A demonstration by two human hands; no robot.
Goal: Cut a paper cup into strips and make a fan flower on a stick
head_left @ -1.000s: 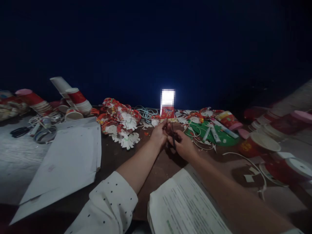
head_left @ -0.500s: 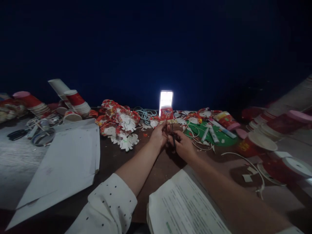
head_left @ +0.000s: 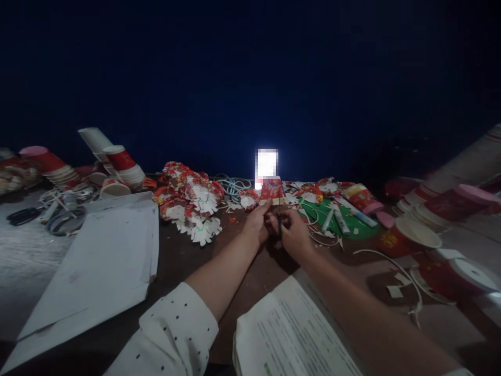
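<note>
Near the middle of the view, my left hand (head_left: pixel 257 223) grips a red patterned paper cup (head_left: pixel 271 189), which stands up beyond my fingers with its pale edge toward me. My right hand (head_left: pixel 295 232) is closed around dark-handled scissors (head_left: pixel 279 225), close beside the left. The scissors point away from me toward the cup; how far the blades are apart cannot be made out. Fingers partly hide the lower side of the cup.
Cut red-and-white paper cups (head_left: pixel 203 196) lie heaped to the left. On the green disc (head_left: pixel 358 224) rest tubes and cord. A white sheet (head_left: pixel 94 261), a book (head_left: pixel 289 334), stacked cups (head_left: pixel 123 159) and a bright, blurred screen (head_left: pixel 266 163) surround the hands.
The red cup now stands slightly lower and to the right, with more of its pale edge showing. The scissors have shifted slightly. Both hands keep their hold.
</note>
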